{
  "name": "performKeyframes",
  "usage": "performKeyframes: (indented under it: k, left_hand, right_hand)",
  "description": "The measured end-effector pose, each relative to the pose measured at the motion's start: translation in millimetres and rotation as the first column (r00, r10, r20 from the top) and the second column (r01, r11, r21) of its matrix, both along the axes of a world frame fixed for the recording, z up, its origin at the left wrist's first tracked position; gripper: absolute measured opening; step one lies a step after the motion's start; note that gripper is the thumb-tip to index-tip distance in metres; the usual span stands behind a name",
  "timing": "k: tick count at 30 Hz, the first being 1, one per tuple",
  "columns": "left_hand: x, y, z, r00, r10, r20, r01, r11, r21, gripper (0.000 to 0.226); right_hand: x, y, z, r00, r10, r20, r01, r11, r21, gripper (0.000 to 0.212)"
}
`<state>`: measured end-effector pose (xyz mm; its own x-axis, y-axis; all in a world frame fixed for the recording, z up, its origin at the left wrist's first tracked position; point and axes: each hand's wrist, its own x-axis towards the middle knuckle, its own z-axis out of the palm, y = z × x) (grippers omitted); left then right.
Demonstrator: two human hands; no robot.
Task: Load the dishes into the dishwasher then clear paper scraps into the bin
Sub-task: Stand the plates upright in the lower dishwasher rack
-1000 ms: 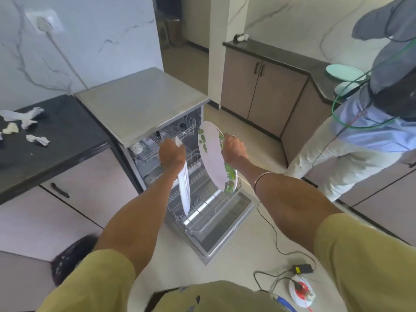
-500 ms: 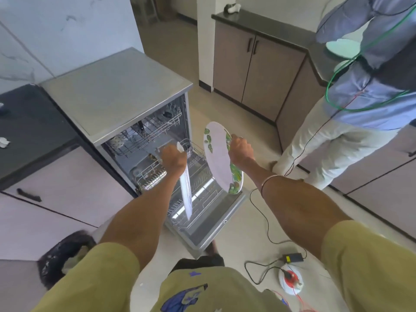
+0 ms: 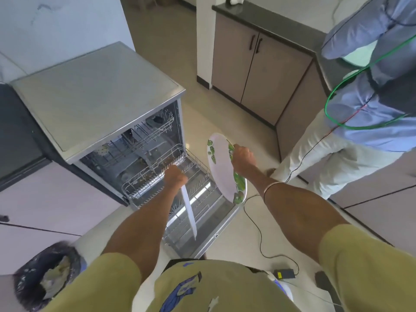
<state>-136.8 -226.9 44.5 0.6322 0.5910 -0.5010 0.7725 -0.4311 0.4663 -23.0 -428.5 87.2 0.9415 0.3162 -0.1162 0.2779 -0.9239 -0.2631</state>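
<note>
The dishwasher (image 3: pixel 96 91) stands open with its door down and its lower wire rack (image 3: pixel 157 176) pulled out over the door. My left hand (image 3: pixel 174 176) grips a white plate (image 3: pixel 189 212) seen edge-on, hanging down over the rack. My right hand (image 3: pixel 242 155) grips the rim of a white oval plate with green leaf print (image 3: pixel 221 167), held upright just right of the rack. The bin (image 3: pixel 45 275), lined with a dark bag and holding crumpled paper, sits at the lower left.
Another person (image 3: pixel 360 113) in a blue shirt stands at the right by the dark counter (image 3: pixel 281 23). A black cable (image 3: pixel 258 233) and a power adapter (image 3: pixel 284 273) lie on the floor right of the dishwasher door. Cabinets (image 3: pixel 258 70) line the back.
I have stepped closer and the view has tilted down. Both hands with their plates have sunk toward the pulled-out lower rack. The countertop with paper scraps has left the view.
</note>
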Motion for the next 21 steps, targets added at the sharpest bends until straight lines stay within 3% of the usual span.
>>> performKeyframes:
  k: [11,15,21]
  left_hand:
    - [32.5,25.2,-23.2,0.995,0.096,-0.009,-0.096,0.994,0.056,0.055]
    - [42.8,27.3,-25.2,0.974,0.217,0.073,-0.215,0.976,-0.025,0.067]
    - [68.2,11.0,-33.7,0.874,0.449,0.184,-0.448,0.892,-0.05,0.063]
  right_hand:
    - [64.9,48.3,-19.1,0.978,0.186,-0.091,-0.192,0.98,-0.053,0.024]
    - [96.9,64.2,-26.3,0.947,0.283,-0.154,-0.296,0.953,-0.07,0.027]
    - [159.9,80.4,-36.8,0.869,0.451,-0.204,-0.472,0.88,-0.061,0.024]
